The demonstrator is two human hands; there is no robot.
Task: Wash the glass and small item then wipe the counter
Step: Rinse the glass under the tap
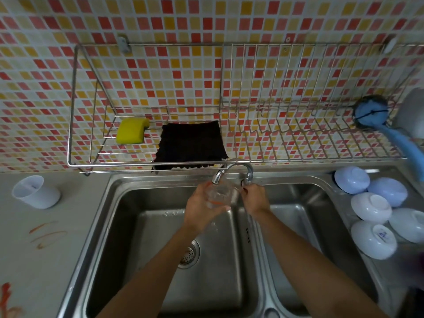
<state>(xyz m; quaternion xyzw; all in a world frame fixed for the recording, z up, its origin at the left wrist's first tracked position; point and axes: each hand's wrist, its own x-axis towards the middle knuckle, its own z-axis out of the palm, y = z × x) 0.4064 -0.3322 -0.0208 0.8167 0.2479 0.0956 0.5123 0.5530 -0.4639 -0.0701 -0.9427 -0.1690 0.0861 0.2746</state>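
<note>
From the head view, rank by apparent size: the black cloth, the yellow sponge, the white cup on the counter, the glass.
1. Black cloth
2. White cup
3. Yellow sponge and glass: unsure, since the glass is clear and partly hidden by the left hand.

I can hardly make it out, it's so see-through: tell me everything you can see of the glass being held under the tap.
The glass is clear and plain, with faint orange-red traces low on its side. It is held above the left sink basin, directly beneath the curved tap spout. The left hand grips it from the left side. The right hand is beside it, at the tap base.
</note>
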